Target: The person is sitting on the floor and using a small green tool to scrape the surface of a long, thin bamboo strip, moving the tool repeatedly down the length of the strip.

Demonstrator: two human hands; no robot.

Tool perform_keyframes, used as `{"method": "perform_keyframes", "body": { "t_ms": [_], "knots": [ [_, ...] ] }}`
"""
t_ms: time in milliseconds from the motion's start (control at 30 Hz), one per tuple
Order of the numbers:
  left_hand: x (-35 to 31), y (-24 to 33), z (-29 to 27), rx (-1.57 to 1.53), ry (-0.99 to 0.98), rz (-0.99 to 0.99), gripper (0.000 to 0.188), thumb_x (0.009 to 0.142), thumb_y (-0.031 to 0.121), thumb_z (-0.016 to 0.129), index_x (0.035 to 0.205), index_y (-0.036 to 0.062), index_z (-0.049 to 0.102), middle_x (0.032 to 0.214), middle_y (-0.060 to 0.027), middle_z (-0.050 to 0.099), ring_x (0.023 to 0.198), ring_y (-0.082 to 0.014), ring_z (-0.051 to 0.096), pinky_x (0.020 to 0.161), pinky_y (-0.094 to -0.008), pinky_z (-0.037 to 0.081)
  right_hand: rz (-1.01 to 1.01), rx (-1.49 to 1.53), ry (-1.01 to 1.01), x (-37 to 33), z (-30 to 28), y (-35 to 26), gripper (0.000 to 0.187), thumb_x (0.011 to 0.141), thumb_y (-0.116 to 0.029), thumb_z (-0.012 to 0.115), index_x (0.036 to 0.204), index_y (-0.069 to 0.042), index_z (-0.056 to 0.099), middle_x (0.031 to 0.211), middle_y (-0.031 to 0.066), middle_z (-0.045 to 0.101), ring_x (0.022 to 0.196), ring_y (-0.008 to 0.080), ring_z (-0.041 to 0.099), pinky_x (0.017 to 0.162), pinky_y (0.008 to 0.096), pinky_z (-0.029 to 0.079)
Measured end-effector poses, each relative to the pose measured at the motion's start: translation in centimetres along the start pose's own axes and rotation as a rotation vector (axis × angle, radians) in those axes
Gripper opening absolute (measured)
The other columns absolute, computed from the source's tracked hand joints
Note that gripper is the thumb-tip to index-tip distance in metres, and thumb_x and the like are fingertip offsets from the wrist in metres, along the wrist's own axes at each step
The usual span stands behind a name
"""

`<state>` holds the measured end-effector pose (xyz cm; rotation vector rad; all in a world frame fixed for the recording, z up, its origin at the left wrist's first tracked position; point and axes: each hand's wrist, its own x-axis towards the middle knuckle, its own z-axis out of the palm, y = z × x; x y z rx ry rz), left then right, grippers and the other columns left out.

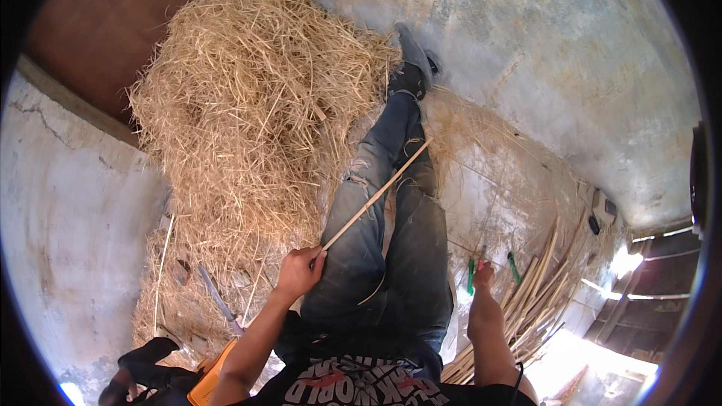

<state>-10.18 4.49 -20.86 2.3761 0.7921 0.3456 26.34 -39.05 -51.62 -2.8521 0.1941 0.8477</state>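
Observation:
A thin pale stick (pixel 376 195) slants away from me, above my outstretched legs in worn jeans. Its near end is pinched in the fingers of my left hand (pixel 301 272), which is closed. Lower right, my right hand (pixel 483 277) reaches down to the floor beside my thigh. Its fingers look closed around a small tool, of which only a red part and a grey tip (pixel 483 249) show. Close by on the floor are a green handle-like piece (pixel 471 277), just left of the fingers, and another green piece (pixel 515 268) to the right.
A large straw heap (pixel 248 105) fills the far left. Long sticks (pixel 538 286) lie bundled at the right. Left of me are a long blade-like tool (pixel 218 297), an orange object (pixel 210 376) and a dark item (pixel 154 353). Stained walls (pixel 564 53) enclose the floor.

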Motion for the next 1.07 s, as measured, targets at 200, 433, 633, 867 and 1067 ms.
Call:
{"method": "perform_keyframes", "body": {
  "t_ms": [200,433,633,867,1067],
  "knots": [
    [0.7,0.7,-0.4,-0.019,-0.034,-0.018,0.016,0.098,0.016,0.069,0.092,0.0010,0.072,0.074,-0.0193,0.066,0.068,-0.0402,0.067,0.065,-0.0466,0.053,-0.205,0.013,0.383,1.3,0.1,-3.0,0.036,0.101,-0.020,0.060,0.129,0.001,0.052,0.120,0.0322,0.058,0.116,0.0493,0.061,0.094,0.0554,0.052],
    [0.8,0.8,-0.5,0.000,-0.033,-0.043,0.018,0.097,0.016,0.070,0.091,-0.0001,0.073,0.077,-0.0213,0.068,0.070,-0.0409,0.068,0.066,-0.0470,0.054,-0.515,0.700,0.610,-7.7,-10.6,-16.6,0.051,0.099,-0.011,0.061,0.145,0.005,0.043,0.117,0.0330,0.061,0.110,0.0508,0.062,0.094,0.0579,0.048],
    [2.3,1.7,0.3,-0.054,-0.026,0.001,0.019,0.098,0.017,0.070,0.092,-0.0003,0.074,0.075,-0.0205,0.068,0.068,-0.0391,0.068,0.064,-0.0457,0.053,-0.395,0.381,0.615,-4.2,-16.2,-14.5,0.064,0.106,-0.030,0.061,0.154,0.007,0.038,0.113,0.0265,0.074,0.082,0.0361,0.069,0.082,0.0485,0.056],
    [1.5,1.0,0.7,-0.014,0.035,0.035,0.019,0.098,0.018,0.070,0.093,-0.0004,0.075,0.072,-0.0199,0.066,0.067,-0.0385,0.068,0.061,-0.0451,0.052,-0.881,0.813,0.089,-12.0,-16.2,-17.3,0.035,0.109,-0.023,0.057,0.135,0.000,0.063,0.110,0.0066,0.078,0.079,0.0149,0.065,0.073,0.0354,0.054],
    [1.6,1.4,-0.8,-0.101,-0.063,-0.129,0.022,0.098,0.023,0.070,0.092,0.0016,0.075,0.079,-0.0199,0.071,0.076,-0.0411,0.070,0.069,-0.0480,0.055,-1.126,0.284,-0.152,-27.2,-12.2,-25.1,0.036,0.104,-0.038,0.066,0.124,-0.009,0.070,0.125,0.0150,0.075,0.107,0.0335,0.072,0.094,0.0456,0.056]
  ]
}}
